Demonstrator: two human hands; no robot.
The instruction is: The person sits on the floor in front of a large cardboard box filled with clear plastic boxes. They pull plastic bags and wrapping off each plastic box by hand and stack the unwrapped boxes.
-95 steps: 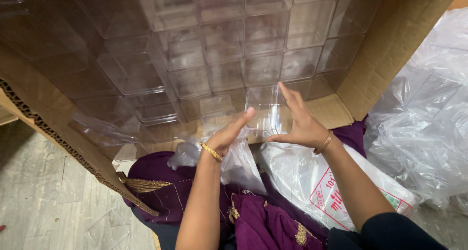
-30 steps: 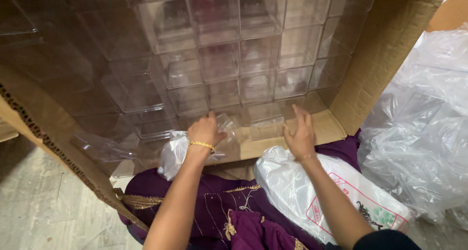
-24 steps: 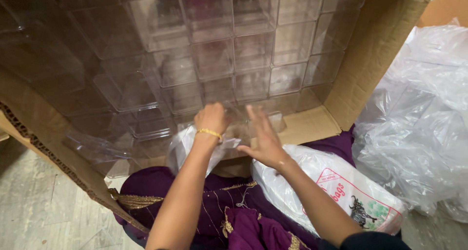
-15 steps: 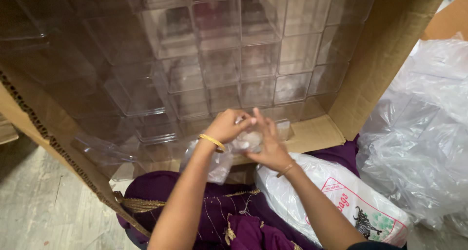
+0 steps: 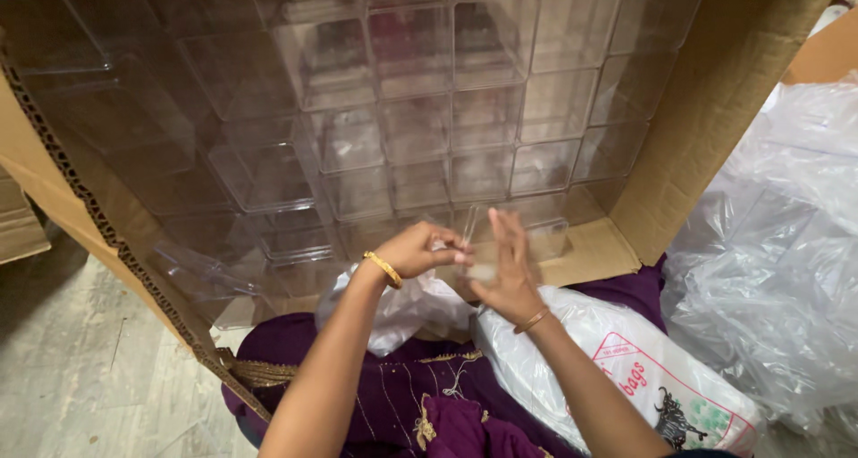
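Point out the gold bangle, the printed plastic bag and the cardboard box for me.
gold bangle (image 5: 383,268), head view, on the band at the left wrist.
printed plastic bag (image 5: 626,369), head view, on its white front near the print.
cardboard box (image 5: 706,92), head view, on its bare right wall.

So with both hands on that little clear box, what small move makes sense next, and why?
Probably set the small clear box into the open gap in the bottom row of stacked clear boxes. The left hand and right hand hold it just before the cardboard carton.
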